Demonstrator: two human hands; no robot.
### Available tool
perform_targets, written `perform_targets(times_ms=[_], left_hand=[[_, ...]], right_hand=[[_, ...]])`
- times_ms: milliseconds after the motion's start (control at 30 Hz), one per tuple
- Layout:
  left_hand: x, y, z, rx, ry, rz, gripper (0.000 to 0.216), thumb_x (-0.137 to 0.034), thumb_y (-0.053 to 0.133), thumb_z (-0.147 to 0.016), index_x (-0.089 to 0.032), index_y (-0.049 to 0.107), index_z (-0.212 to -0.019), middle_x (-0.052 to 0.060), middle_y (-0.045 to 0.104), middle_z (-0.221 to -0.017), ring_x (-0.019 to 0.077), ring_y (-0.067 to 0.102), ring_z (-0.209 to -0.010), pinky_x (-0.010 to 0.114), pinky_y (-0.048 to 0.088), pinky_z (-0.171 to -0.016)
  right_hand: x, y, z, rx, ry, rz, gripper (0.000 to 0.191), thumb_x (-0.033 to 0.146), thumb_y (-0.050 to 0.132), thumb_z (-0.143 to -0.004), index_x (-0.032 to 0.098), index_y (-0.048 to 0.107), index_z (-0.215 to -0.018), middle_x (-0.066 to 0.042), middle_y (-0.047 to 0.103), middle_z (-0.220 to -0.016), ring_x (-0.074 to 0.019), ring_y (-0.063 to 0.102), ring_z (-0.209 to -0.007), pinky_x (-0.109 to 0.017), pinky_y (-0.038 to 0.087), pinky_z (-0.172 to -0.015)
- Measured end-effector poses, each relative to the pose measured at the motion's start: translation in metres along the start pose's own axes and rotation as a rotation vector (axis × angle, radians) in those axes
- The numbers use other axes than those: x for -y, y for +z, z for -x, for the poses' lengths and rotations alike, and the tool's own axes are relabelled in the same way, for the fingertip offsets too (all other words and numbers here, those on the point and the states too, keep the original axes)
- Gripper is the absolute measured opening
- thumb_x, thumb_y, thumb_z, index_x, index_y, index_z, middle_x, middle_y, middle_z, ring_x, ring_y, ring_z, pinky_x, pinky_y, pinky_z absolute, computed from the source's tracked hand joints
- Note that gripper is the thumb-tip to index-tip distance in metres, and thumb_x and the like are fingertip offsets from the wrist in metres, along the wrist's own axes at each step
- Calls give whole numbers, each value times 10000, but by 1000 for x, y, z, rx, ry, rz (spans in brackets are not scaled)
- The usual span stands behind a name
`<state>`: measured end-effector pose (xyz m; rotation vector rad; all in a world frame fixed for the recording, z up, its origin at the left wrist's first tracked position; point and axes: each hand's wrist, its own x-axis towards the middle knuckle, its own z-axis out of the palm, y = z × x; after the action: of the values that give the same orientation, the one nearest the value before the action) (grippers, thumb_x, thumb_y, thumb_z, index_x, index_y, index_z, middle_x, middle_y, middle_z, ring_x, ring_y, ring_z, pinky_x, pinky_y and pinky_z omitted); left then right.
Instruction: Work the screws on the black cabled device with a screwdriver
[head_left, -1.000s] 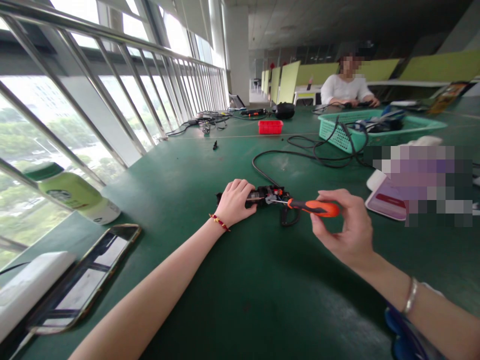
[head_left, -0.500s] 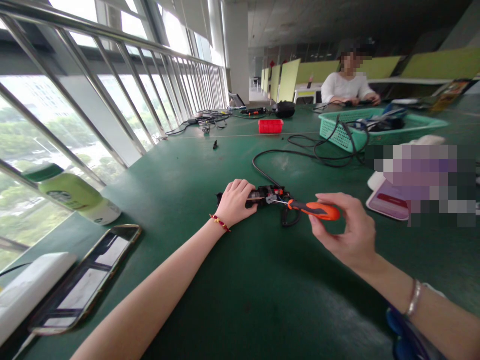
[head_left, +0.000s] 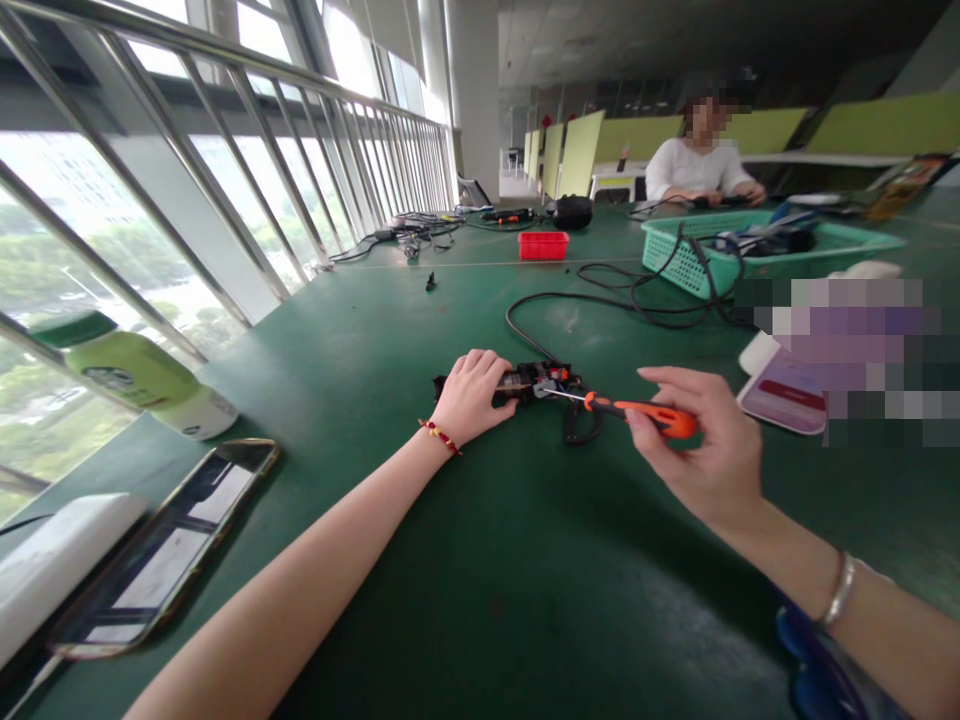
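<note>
My left hand (head_left: pixel 474 398) is closed over a slim black corded device (head_left: pixel 534 382) lying on the green table. Its inner parts, with small red and silver pieces, show to the right of my fingers, while the rest is under my palm. In my right hand (head_left: pixel 706 440), an orange and black screwdriver (head_left: pixel 651 412) is held by the handle between thumb and fingers. Its thin shaft points left, and the tip is at the silver piece on the device; whether it touches, I cannot tell. A black cable (head_left: pixel 525 300) runs from the device's far side.
A teal basket (head_left: pixel 686 262) of cables and a red box (head_left: pixel 544 245) stand farther back. At left are a bottle (head_left: pixel 139 378), a phone (head_left: pixel 169 555) and a white power strip (head_left: pixel 71 560). A person (head_left: pixel 697 165) in white sits across the table.
My right hand and the screwdriver handle have shifted a little to the right. My left hand stays on the device. The view has moved slightly.
</note>
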<state>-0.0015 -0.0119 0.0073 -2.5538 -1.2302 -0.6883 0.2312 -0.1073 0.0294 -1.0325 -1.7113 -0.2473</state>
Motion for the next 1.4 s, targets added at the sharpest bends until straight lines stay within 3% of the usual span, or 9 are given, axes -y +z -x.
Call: perform_targets(times_ms=[100,300,400,500,733,933,1100,1300,1400], left_hand=[[0,-1,0,6,0,3,258,-307,577,-750,-183,535,-972,73,556,-981,249,466,-974,371,396,-854],[-3,-4,0,-3,22,-81,241,-317,571,-756,-182,541,-954,73,569,-972,249,479,-970,369,378,-882],[-5,-5,0,-12,43,-129,225,-320,567,-763,-174,546,-932,79,580,-959,253,488,-966,379,376,-883],[-7,-5,0,-18,61,-176,221,-319,551,-782,-163,547,-939,89,585,-962,256,491,-980,381,377,-883],[-10,-7,0,-8,75,-229,220,-303,549,-791,-147,544,-946,89,590,-947,256,504,-961,372,389,-855],[-9,-7,1,-17,79,-213,210,-299,549,-792,-149,538,-938,89,590,-958,250,501,-962,367,387,-866],[-8,-5,0,-5,68,-186,216,-298,545,-791,-150,532,-947,87,585,-954,244,503,-961,362,390,-868],[-7,-5,0,-8,52,-153,224,-296,559,-773,-154,531,-945,83,582,-962,240,503,-955,358,392,-870],[-7,-5,0,-6,51,-152,220,-300,558,-774,-155,533,-938,83,582,-960,240,502,-951,361,391,-870]], right_hand=[[1,-2,-1,21,-8,24,239,243,630,-758,241,595,-994,-15,604,-736,-182,587,-687,-352,509,-675],[-2,0,0,-40,-34,-82,511,191,634,-732,229,474,-1216,-81,584,-1015,-217,610,-850,-399,515,-759],[2,-3,-3,28,-62,9,308,227,631,-750,222,565,-1051,-22,607,-774,-166,571,-653,-358,505,-675],[5,-5,-5,69,-69,41,129,242,593,-786,222,591,-914,-12,614,-721,-154,566,-634,-326,495,-635],[1,-1,-1,-9,-105,-41,404,201,613,-740,205,511,-1131,-62,593,-932,-198,594,-800,-362,510,-705],[4,-7,-8,105,-78,40,76,245,537,-836,212,599,-865,-13,627,-726,-149,555,-648,-308,460,-624],[1,-7,-5,100,-8,-14,207,230,486,-854,197,575,-1039,1,549,-669,-142,523,-597,-304,453,-589],[3,-3,-2,16,-199,-97,446,134,595,-736,194,482,-1163,-77,597,-957,-210,589,-863,-361,501,-729],[5,-4,-6,-2,-225,-31,384,158,616,-741,200,512,-1108,-55,620,-895,-186,599,-778,-352,501,-715]])
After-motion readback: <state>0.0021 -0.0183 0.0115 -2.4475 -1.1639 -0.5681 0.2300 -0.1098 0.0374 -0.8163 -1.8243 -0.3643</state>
